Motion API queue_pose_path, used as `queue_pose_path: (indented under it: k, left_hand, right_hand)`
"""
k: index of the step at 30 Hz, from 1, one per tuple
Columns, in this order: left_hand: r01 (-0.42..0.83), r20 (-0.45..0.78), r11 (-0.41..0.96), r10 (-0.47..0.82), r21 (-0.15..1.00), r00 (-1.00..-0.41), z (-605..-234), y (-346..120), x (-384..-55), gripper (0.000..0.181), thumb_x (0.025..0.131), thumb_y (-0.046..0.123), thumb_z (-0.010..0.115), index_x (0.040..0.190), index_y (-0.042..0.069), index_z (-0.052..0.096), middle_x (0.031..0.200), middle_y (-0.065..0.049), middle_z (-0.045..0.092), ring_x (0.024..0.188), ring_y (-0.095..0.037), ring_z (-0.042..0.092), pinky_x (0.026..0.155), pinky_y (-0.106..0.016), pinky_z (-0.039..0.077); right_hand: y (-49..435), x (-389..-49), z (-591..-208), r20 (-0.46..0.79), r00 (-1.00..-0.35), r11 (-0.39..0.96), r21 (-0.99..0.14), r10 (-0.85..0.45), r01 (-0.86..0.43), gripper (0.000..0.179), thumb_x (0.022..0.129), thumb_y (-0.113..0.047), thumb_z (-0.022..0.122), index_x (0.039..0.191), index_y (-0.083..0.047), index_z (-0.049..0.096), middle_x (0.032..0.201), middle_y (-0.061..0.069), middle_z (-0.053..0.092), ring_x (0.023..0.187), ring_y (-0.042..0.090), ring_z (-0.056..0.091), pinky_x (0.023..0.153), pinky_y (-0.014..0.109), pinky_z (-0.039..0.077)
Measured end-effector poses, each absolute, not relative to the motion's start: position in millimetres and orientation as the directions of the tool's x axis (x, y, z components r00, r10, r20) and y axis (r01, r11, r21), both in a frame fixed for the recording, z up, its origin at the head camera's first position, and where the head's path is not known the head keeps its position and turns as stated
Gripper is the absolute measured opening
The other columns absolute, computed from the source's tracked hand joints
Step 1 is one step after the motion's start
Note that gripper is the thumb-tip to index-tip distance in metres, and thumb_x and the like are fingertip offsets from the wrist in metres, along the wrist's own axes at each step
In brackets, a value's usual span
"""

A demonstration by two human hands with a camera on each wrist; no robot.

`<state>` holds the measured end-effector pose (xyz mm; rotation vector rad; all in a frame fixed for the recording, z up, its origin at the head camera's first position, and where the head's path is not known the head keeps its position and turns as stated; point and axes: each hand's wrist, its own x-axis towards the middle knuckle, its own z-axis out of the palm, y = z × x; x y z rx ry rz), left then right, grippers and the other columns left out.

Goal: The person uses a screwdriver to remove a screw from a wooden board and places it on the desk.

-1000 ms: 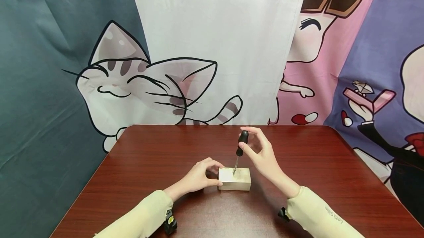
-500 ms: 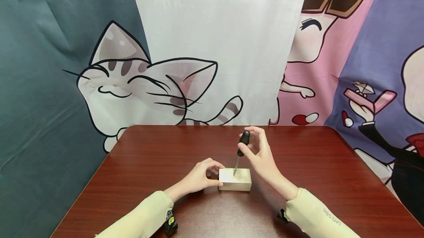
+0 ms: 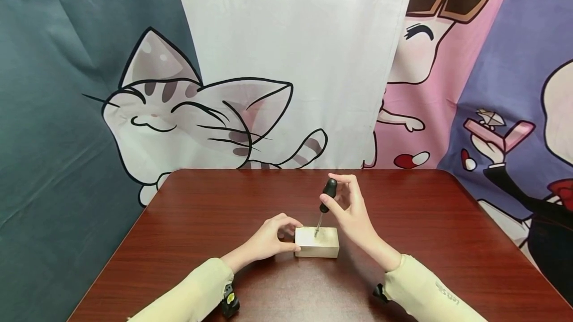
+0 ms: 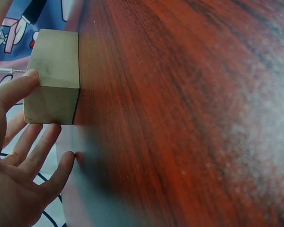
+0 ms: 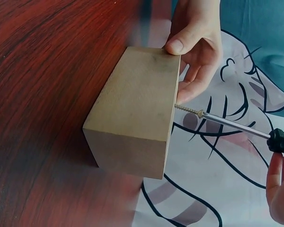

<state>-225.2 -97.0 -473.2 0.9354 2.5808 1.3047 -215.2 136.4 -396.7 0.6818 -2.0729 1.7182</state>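
Observation:
A pale wooden block [image 3: 317, 252] lies on the table in the head view. My left hand [image 3: 268, 237] grips its left end, with the thumb at the near side and fingers at the far side. A brass-coloured screw [image 5: 188, 110] stands in the block's top face, much of its thread showing in the right wrist view. The tip of a black-handled screwdriver [image 3: 329, 194] meets the screw head, its shaft leaning slightly right in the head view. My right hand [image 3: 355, 215] holds the handle between thumb and fingers. In the left wrist view the thumb [image 4: 21, 87] presses the block's edge.
The dark red-brown wooden table [image 3: 215, 202] has rounded far corners. Behind it hangs a cartoon-printed cloth [image 3: 295, 38]. Dark cables [image 4: 47, 218] show below the left hand in the left wrist view.
My right thumb and fingers have shifted slightly round the screwdriver handle, and the right forearm has moved a little left. The block and my left hand have stayed in place.

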Motion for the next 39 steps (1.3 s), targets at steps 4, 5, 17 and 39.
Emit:
queue_pose_path:
  k: [4,5,17,39]
  left_hand:
    - [0.483,0.180,0.445,0.568,0.754,-0.803,-473,-97,-225,0.045,0.079,0.026,0.085,0.119,0.018,0.067,0.104,-0.007,0.063,0.098,-0.021,0.070,0.077,-0.029,0.055]
    - [0.482,0.179,0.444,0.568,0.755,-0.803,-473,-97,-225,0.045,0.079,0.026,0.085,0.119,0.018,0.067,0.103,-0.006,0.063,0.098,-0.021,0.070,0.077,-0.030,0.055]
    - [0.478,0.180,0.445,0.562,0.757,-0.808,-472,-97,-224,0.045,0.078,0.025,0.085,0.118,0.018,0.067,0.103,-0.006,0.063,0.098,-0.021,0.070,0.078,-0.032,0.056]
    - [0.484,0.183,0.440,0.569,0.756,-0.802,-473,-97,-225,0.044,0.078,0.026,0.085,0.118,0.018,0.067,0.102,-0.007,0.063,0.098,-0.022,0.070,0.077,-0.031,0.056]
  right_hand:
    - [141,-218,-401,0.574,-0.806,0.173,-0.788,-0.142,-0.591,0.052,0.091,0.000,0.067,0.138,-0.012,0.049,0.109,0.000,0.065,0.091,0.006,0.065,0.075,0.020,0.054]
    - [142,-219,-401,0.577,-0.803,0.168,-0.785,-0.150,-0.596,0.051,0.092,-0.001,0.066,0.139,-0.013,0.050,0.112,0.001,0.066,0.094,0.006,0.066,0.078,0.021,0.054]
    - [139,-221,-403,0.589,-0.793,0.105,-0.788,-0.156,-0.606,0.046,0.093,0.002,0.061,0.135,-0.006,0.042,0.118,0.010,0.063,0.101,0.008,0.065,0.083,0.021,0.056]
    - [141,-219,-400,0.585,-0.798,0.194,-0.774,-0.144,-0.602,0.050,0.093,-0.001,0.065,0.139,-0.016,0.053,0.106,0.012,0.068,0.088,0.008,0.066,0.075,0.019,0.053]
